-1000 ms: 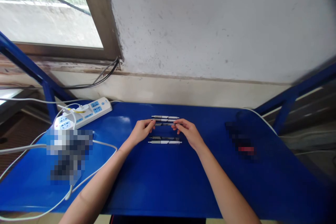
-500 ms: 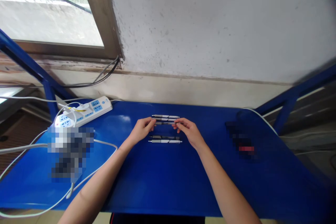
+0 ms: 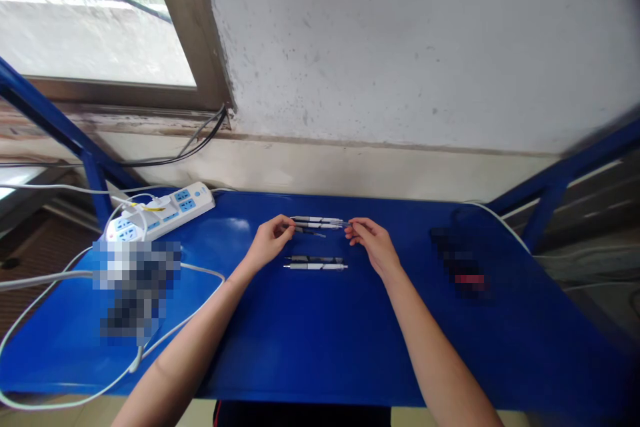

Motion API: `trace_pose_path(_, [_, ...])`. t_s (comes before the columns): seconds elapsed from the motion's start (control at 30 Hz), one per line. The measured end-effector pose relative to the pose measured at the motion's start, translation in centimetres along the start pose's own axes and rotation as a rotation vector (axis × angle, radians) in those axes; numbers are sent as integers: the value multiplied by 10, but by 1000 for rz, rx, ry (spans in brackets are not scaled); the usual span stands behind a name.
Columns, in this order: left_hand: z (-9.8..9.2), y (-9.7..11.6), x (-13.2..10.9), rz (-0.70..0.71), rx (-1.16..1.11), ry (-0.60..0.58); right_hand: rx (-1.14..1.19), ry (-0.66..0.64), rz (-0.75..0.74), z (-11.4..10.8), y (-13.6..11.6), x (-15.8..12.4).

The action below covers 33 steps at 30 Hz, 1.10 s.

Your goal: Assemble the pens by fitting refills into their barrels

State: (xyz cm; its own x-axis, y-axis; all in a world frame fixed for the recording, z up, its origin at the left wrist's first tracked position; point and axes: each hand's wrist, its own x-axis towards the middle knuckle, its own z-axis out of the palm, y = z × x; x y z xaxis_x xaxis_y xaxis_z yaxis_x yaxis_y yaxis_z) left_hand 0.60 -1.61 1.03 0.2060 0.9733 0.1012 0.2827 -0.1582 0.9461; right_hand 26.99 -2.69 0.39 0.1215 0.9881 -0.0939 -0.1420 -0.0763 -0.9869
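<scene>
left hand [image 3: 269, 241] and right hand [image 3: 375, 244] face each other, apart

left hand pinches a dark part [image 3: 311, 233], its long axis pointing rightward; right hand pinches a slim part [image 3: 345, 223] pointing back left. both forearms angle inward. far pens [image 3: 316, 220] lie just beyond the hands, near pens [image 3: 314, 267] on their body side.

Here we go: two pens [image 3: 320, 220] lie side by side at the back, white-bodied with grey grips, points to the left. Nearer, a dark pen [image 3: 313, 259] runs parallel, and just in front of it, a white pen [image 3: 320, 267], grey at its pointed left end, dark slash on the barrel. Up in the left hand [image 3: 270, 241], a slim dark piece [image 3: 311, 233], free end tipping down rightward! The right hand [image 3: 373, 241] pinches a thin, pale piece [image 3: 341, 223], its details too small to read.
</scene>
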Motion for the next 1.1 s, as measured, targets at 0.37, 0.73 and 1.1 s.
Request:
trace_pose_path(0.37, [-1, 3, 1, 48, -49, 70, -9, -78, 46, 7, 9, -1])
trace_pose_path(0.73, [-2, 3, 0, 62, -25, 194, 0, -83, 48, 7, 8, -2])
trace_pose_path(1.1, [-4, -1, 4, -81, -306, 182, 104, -64, 85, 12, 0, -6])
